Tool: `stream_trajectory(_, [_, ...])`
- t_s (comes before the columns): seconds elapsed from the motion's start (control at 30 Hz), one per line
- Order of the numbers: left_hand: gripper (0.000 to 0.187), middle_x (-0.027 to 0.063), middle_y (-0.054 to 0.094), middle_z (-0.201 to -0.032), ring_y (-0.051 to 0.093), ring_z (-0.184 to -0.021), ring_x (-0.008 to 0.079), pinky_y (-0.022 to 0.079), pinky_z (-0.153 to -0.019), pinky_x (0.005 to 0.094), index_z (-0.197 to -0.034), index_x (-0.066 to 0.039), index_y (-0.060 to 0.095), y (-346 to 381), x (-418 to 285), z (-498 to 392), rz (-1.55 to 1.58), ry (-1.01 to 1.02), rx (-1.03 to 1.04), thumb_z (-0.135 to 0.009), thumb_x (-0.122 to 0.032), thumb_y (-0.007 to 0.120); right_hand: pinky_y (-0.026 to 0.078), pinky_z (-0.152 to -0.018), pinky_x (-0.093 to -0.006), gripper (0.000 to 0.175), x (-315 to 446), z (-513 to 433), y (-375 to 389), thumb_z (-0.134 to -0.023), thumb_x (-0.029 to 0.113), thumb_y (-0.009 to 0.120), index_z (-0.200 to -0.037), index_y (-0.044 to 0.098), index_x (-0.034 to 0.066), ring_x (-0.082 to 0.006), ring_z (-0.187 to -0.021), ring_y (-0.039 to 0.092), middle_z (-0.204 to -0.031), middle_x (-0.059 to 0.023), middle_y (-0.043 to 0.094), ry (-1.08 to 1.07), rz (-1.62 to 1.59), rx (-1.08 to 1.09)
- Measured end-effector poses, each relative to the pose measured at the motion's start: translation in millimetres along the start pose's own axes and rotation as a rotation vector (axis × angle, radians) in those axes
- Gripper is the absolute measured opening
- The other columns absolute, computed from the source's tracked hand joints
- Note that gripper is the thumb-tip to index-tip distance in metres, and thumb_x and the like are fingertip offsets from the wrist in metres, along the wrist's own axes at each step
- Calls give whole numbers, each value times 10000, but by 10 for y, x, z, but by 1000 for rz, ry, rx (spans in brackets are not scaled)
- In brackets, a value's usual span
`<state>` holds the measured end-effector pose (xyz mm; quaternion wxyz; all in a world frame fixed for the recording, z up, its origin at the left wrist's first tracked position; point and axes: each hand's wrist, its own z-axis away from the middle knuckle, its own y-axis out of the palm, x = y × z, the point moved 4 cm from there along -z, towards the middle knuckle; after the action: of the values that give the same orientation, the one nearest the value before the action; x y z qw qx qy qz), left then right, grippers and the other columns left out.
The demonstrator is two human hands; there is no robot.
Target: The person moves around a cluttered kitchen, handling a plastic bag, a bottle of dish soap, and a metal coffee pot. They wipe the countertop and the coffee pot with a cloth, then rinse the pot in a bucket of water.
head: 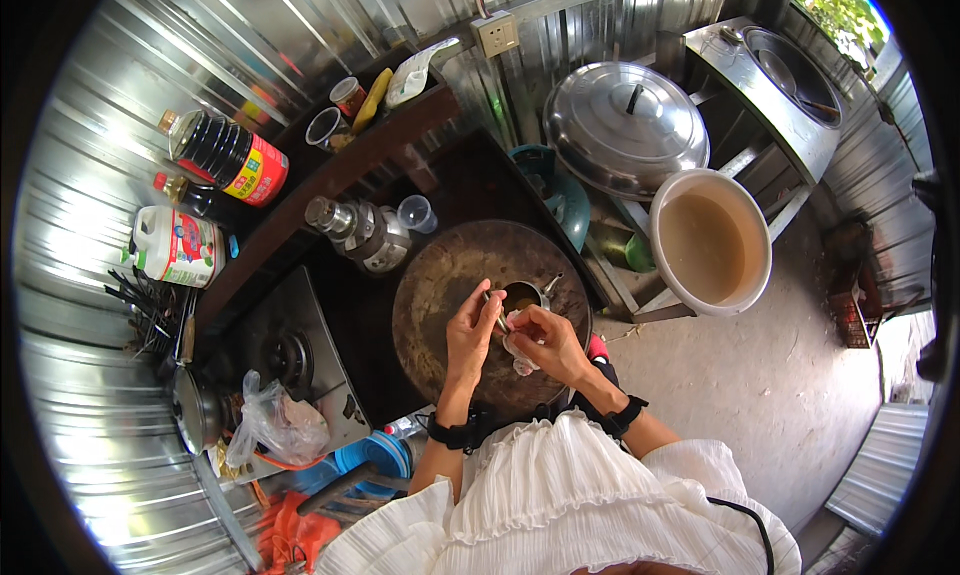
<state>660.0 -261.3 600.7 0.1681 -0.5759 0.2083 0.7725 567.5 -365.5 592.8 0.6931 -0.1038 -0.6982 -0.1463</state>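
Over the round, dark-stained wooden chopping board (435,305), my left hand (469,335) pinches a small round metal piece, apparently a lid (501,316), seen nearly edge-on. The fingers of my right hand (551,346) meet it from the other side, with a crumpled white cloth or tissue (523,356) under them. Just beyond both hands stands a small metal pot (525,296) with a spout, its top uncovered and something brownish inside. My fingers hide part of the pot and of the lid.
A metal-capped jar or grinder (360,233) and a clear plastic cup (417,215) stand behind the board. To the left is a gas stove (319,365) with a plastic bag (281,425). A bucket of cloudy water (711,237) and a large lidded pan (626,128) are at right.
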Motion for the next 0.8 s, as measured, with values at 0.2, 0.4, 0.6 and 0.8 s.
stream_trajectory(0.2, [449, 32, 624, -1067, 494, -771, 8, 442, -657, 171, -1292, 5, 458, 15, 18, -10, -6, -25, -1, -923, -232, 554, 422, -579, -224, 99, -2, 27, 0, -818, 5, 589, -911, 556, 10, -42, -672, 493, -781, 6, 554, -66, 152, -155])
stream_trajectory(0.4, [457, 36, 622, -1086, 515, -775, 14, 457, -661, 177, -1303, 0, 443, 31, 37, 19, 36, 3, -35, -934, -252, 535, 417, -525, -228, 107, -10, 180, -18, -816, 2, 573, -923, 574, 6, -58, -600, 514, -730, -14, 574, 48, -101, -304])
stream_trajectory(0.6, [455, 61, 622, -1079, 537, -873, 32, 449, -727, 173, -1293, 31, 444, 10, 67, 19, 99, -3, -109, -917, -192, 570, 440, -563, -234, 173, 162, 238, 89, -787, -17, 631, -955, 647, 17, -107, -674, 567, -802, -52, 591, -175, 84, -353])
stream_trajectory(0.8, [464, 58, 627, -1058, 546, -836, 39, 453, -698, 180, -1277, 29, 464, 40, 69, 43, 132, 14, -136, -920, -249, 565, 451, -558, -249, 224, 144, 263, 107, -770, -50, 645, -983, 664, 13, -133, -663, 572, -801, -70, 595, -244, 43, -409])
